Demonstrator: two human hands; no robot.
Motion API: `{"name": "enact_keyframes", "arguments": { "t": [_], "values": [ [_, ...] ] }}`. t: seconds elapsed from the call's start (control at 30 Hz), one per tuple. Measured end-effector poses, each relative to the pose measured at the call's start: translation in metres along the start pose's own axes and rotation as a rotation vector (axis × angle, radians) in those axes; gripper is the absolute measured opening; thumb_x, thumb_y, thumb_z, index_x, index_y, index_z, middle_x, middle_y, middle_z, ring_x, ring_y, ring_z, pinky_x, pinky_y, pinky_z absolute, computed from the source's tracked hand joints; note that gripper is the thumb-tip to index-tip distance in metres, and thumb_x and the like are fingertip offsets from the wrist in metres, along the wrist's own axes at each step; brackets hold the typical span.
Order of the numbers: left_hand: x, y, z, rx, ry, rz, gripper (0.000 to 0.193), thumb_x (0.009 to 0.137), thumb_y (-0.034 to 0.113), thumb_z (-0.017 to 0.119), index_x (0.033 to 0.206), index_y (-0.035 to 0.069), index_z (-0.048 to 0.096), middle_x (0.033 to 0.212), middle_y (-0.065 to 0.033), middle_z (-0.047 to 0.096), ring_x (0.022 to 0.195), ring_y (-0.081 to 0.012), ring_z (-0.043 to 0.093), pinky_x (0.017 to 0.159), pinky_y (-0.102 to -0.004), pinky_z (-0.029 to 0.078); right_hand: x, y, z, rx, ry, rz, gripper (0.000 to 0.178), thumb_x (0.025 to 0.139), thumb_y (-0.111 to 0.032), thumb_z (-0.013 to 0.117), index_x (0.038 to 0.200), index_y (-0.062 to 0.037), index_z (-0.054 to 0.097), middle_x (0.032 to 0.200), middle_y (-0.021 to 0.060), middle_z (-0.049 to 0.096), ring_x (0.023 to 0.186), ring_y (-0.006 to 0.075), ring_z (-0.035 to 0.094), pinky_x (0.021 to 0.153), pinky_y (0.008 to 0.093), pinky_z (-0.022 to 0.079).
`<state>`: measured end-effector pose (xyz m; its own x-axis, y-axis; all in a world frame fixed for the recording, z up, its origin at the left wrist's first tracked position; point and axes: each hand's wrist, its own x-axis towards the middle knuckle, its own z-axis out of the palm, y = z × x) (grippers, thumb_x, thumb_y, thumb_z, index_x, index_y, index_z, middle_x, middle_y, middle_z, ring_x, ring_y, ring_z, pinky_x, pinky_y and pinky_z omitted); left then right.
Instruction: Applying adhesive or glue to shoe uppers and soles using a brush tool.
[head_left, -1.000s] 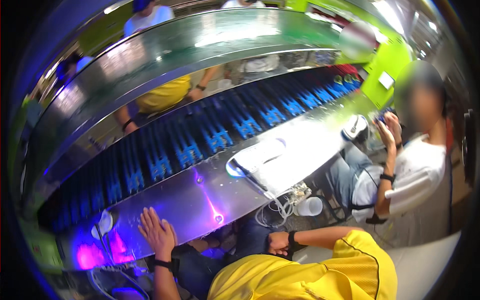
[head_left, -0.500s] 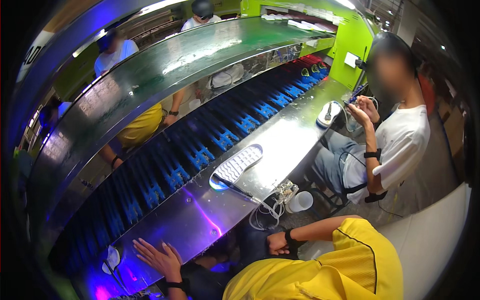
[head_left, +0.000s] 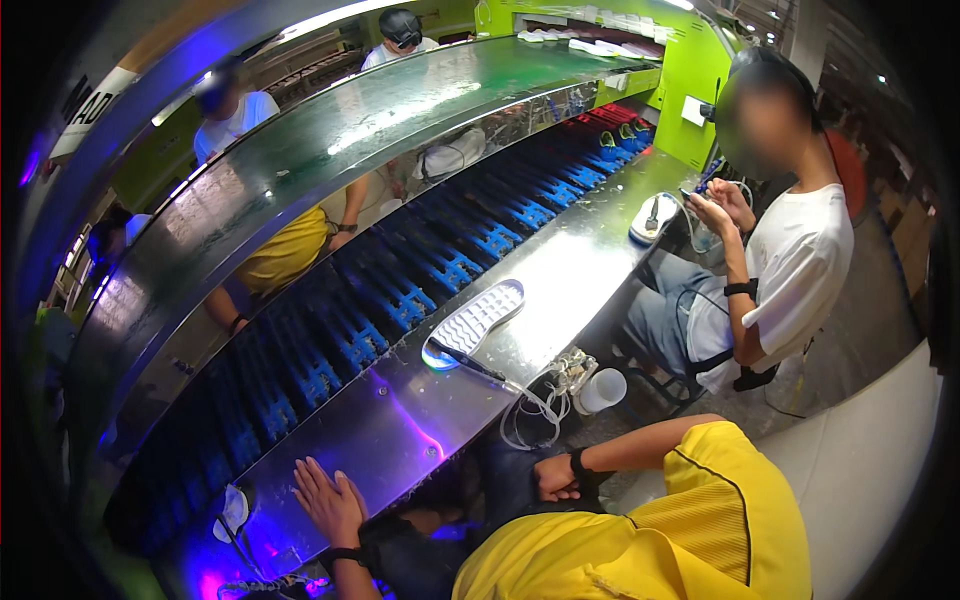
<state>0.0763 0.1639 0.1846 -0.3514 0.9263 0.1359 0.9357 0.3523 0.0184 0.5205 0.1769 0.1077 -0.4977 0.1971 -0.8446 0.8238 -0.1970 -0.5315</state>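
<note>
Both hands are idle on the near side of the work line. Left hand (head_left: 328,503) lies flat, fingers spread and open, palm down on the shiny metal desk (head_left: 560,290), holding nothing. Right hand (head_left: 556,477) is below the desk edge, curled loosely against the lap; it appears closed on nothing, though the palm is hidden.

Judged from this, the step in hand is a pause between pieces: neither hand has work in it. The nearest piece is a white shoe sole (head_left: 474,322), tread up, lying on the desk well forward and to the right of the left hand. A thin dark tool (head_left: 468,360) rests across its near end, with a cable running to a tangle of white cords (head_left: 540,400) at the desk edge, above the right hand. Picking up would call for a forward reach over the bare metal, taking the tool clear of its cord.

Just left of the left hand lies a small white object (head_left: 232,508) in violet light. Beyond the sole runs a conveyor of blue racks (head_left: 400,290). A white cup (head_left: 604,389) hangs near the cords. To the right, a seated person in a white shirt (head_left: 800,270) handles something small, with another sole (head_left: 652,216) on the desk before them. The cords and cup crowd the right hand's way up.
</note>
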Motion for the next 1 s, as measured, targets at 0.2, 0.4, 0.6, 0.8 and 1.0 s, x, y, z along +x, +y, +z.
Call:
{"name": "enact_keyframes", "arguments": {
  "t": [0.2,0.4,0.6,0.8,1.0],
  "values": [
    [-0.020,0.005,0.000,-0.012,0.018,-0.007,0.069,0.107,0.041,0.049,0.163,0.003,0.038,0.171,-0.0171,0.034,0.159,-0.0336,0.030,0.130,-0.0527,0.021,-0.026,0.003,0.014,-0.043,0.043,-0.005,0.016,0.071,-0.017,0.070,0.061,-0.0052,0.069,0.058,0.0101,0.069,0.051,0.0247,0.071,0.047,0.0354,0.051],
    [-0.041,0.010,-0.007,-0.048,0.006,-0.038,0.066,0.107,0.041,0.050,0.162,0.004,0.042,0.172,-0.0149,0.035,0.159,-0.0321,0.030,0.131,-0.0517,0.020,-0.048,0.010,0.037,-0.075,0.205,-0.004,0.017,0.072,-0.017,0.069,0.062,-0.0038,0.071,0.060,0.0105,0.071,0.053,0.0259,0.073,0.051,0.0356,0.055],
    [-0.044,-0.006,-0.008,-0.083,0.112,0.005,0.066,0.105,0.039,0.055,0.158,0.001,0.046,0.168,-0.0172,0.040,0.157,-0.0335,0.034,0.130,-0.0529,0.023,-0.062,0.005,0.060,-0.097,0.337,0.017,0.018,0.075,-0.018,0.067,0.065,-0.0048,0.073,0.062,0.0108,0.072,0.054,0.0256,0.073,0.056,0.0365,0.058],
    [-0.064,-0.023,-0.005,-0.126,0.123,-0.002,0.065,0.104,0.039,0.057,0.156,0.001,0.050,0.167,-0.0175,0.041,0.157,-0.0334,0.035,0.130,-0.0528,0.023,-0.077,-0.004,0.098,-0.210,0.451,0.005,0.024,0.080,-0.024,0.064,0.070,-0.0061,0.077,0.069,0.0132,0.075,0.060,0.0291,0.075,0.063,0.0387,0.061],
    [-0.065,-0.025,0.002,-0.144,0.133,-0.002,0.065,0.104,0.040,0.057,0.156,0.002,0.050,0.167,-0.0167,0.043,0.157,-0.0325,0.036,0.130,-0.0509,0.023,-0.033,0.025,0.118,-0.530,0.804,-0.142,0.032,0.078,-0.033,0.065,0.080,-0.0045,0.080,0.080,0.0209,0.076,0.083,0.0398,0.076,0.078,0.0489,0.061]
  ]
}}
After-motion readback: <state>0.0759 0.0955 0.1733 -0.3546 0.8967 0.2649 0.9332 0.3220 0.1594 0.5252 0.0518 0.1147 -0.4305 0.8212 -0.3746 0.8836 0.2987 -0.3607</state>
